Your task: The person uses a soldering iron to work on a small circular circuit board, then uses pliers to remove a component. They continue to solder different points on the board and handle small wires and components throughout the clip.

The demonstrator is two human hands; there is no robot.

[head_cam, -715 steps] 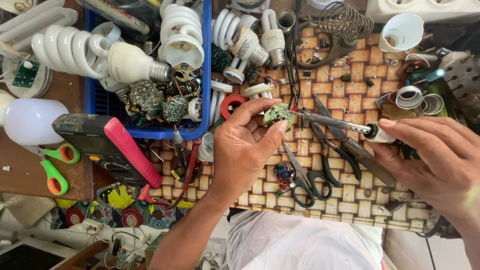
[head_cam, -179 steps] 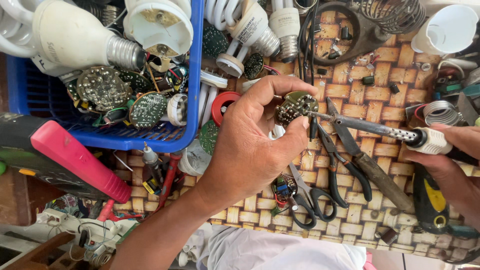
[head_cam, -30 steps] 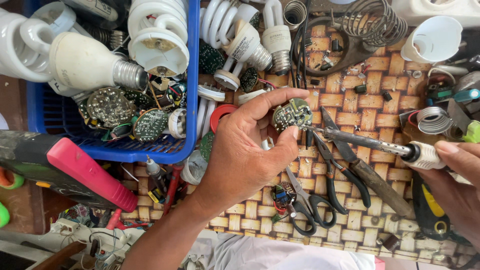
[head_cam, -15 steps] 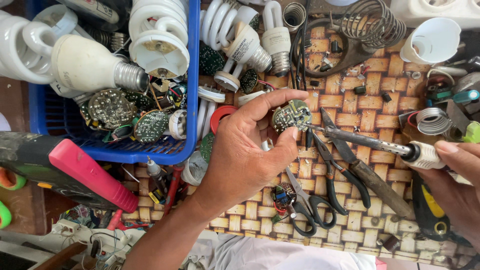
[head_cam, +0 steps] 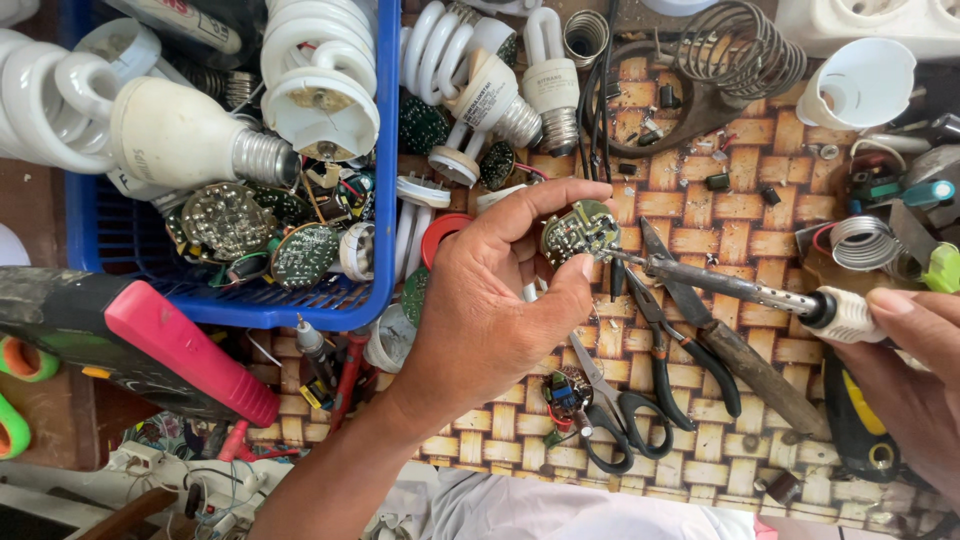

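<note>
Clutter covers the whole bench from the head view: a woven mat [head_cam: 700,210] of tan and brown strips, glossy and checkered, lies under most of the tools. Over it the left hand [head_cam: 490,300] is turned palm down, wrist bent, with thumb and forefinger pinching a small round circuit board [head_cam: 578,230], green and speckled with shiny solder dots, held just above the mat near the middle of the bench. The right hand [head_cam: 915,370] comes in from the right edge, fingers wrapped around the pale ribbed handle of a soldering iron [head_cam: 740,288]; its dull metal shaft runs left and the tip touches the edge of the board. Beneath the shaft lie dark pliers [head_cam: 680,340] and black-handled scissors [head_cam: 615,415], both flat on the mat. Left of the hand stands a blue plastic crate [head_cam: 300,310] with slotted walls, heaped with white spiral lamps [head_cam: 320,60] and more round boards. A red ring of tape [head_cam: 440,232] peeks out just beside the left thumb. At the top right sit a wire coil stand [head_cam: 740,50] and a white plastic cup [head_cam: 860,85] tipped on its side.
</note>
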